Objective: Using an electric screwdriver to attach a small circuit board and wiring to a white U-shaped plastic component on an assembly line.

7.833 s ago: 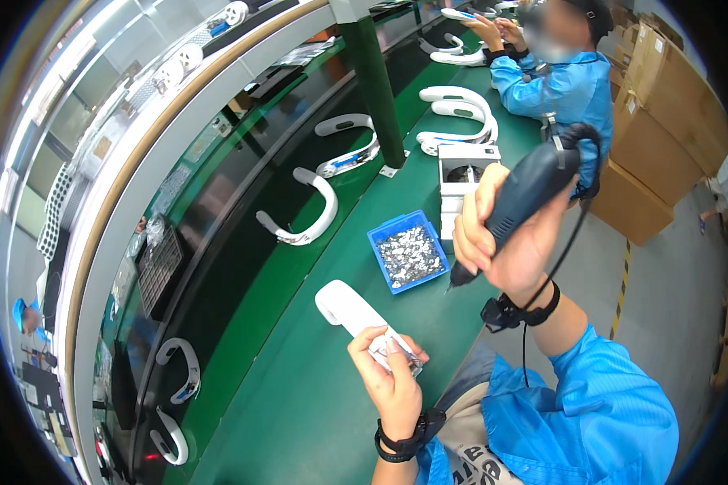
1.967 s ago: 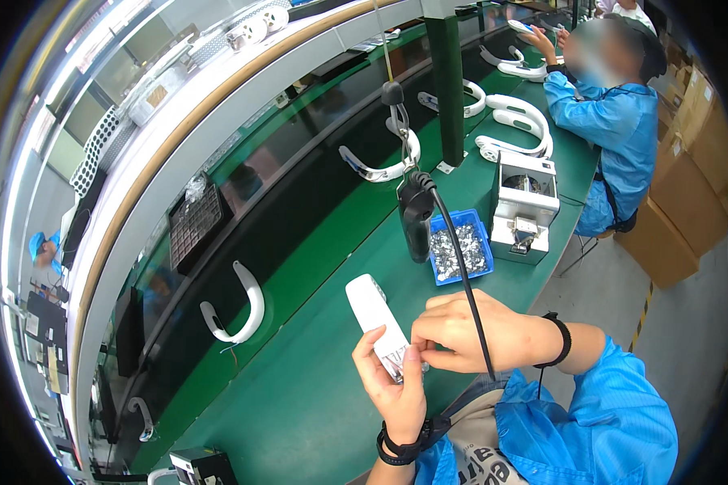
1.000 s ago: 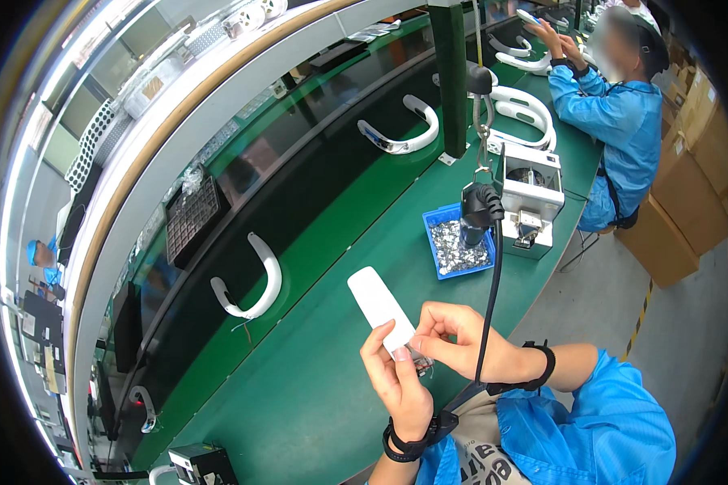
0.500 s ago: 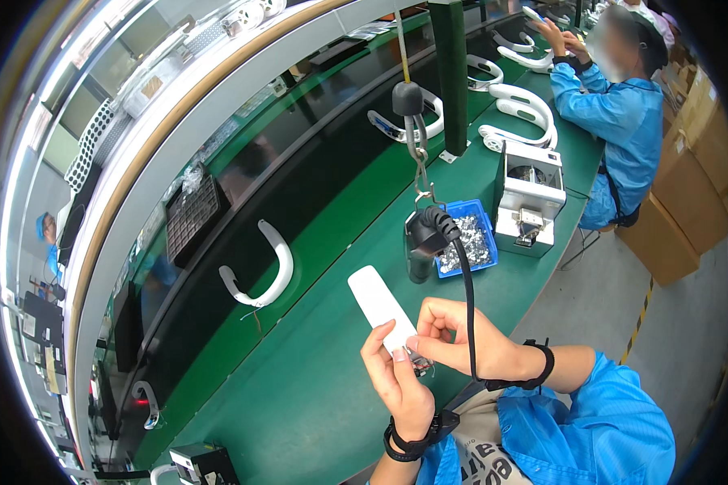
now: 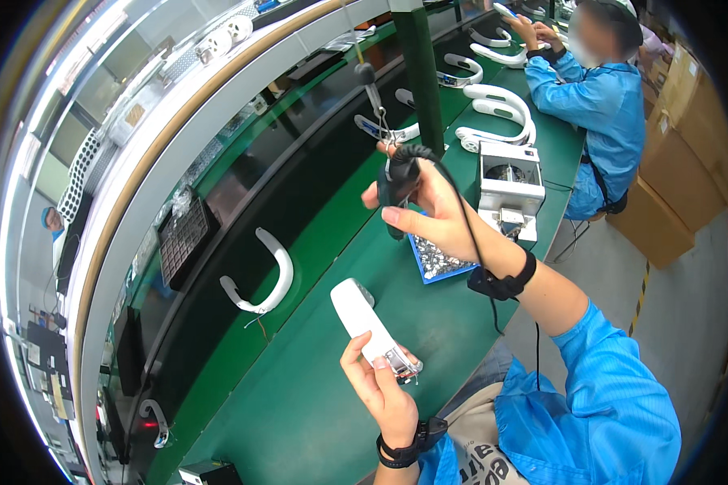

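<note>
My left hand (image 5: 384,396) is closed on a white neck fan (image 5: 354,311), its fingers and thumb at the lower end. That end is uncovered and shows metal parts and bits of wire. Up and to the right, my right hand (image 5: 441,214) wraps round a black electric screwdriver (image 5: 392,187), which hangs from a hook and cord with a black cable trailing down. The tool's tip points downward, apart from the neck fan. Behind my right wrist, a blue tray (image 5: 419,265) holds many small metal parts and is partly hidden.
A white, boxy screw feeder (image 5: 510,178) stands beyond the tray. Another white curved fan piece (image 5: 279,283) with loose wires lies on the dark strip at left, near a black gridded tray (image 5: 186,242). A green post (image 5: 419,81) rises ahead. A co-worker (image 5: 594,105) sits at far right.
My right hand has left the neck fan's lower end, reached up and taken hold of the hanging screwdriver. My left hand keeps the neck fan, now slightly lower and turned, showing its uncovered end.
</note>
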Action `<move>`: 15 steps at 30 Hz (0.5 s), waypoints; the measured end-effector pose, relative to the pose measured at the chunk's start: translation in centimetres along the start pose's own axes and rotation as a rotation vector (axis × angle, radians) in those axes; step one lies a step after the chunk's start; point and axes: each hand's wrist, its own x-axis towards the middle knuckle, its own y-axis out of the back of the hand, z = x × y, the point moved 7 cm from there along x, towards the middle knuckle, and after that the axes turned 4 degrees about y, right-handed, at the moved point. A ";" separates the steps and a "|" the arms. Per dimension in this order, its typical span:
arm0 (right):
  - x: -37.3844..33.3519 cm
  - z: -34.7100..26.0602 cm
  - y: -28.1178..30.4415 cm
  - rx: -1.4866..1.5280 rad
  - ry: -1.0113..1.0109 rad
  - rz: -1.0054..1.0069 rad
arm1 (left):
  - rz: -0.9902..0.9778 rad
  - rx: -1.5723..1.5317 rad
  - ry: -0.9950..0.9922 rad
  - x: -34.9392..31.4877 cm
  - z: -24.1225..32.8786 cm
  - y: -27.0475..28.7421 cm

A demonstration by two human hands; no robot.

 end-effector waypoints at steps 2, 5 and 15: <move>0.5 1.4 0.3 -0.001 -0.133 -0.153 | -0.021 -0.017 0.022 0.2 0.1 -0.2; -0.9 -0.1 2.4 0.039 -0.038 0.044 | -0.090 0.026 0.073 0.3 0.4 -0.5; -5.7 -3.4 11.3 -0.062 0.148 0.338 | -0.059 0.063 0.065 0.7 0.6 -1.4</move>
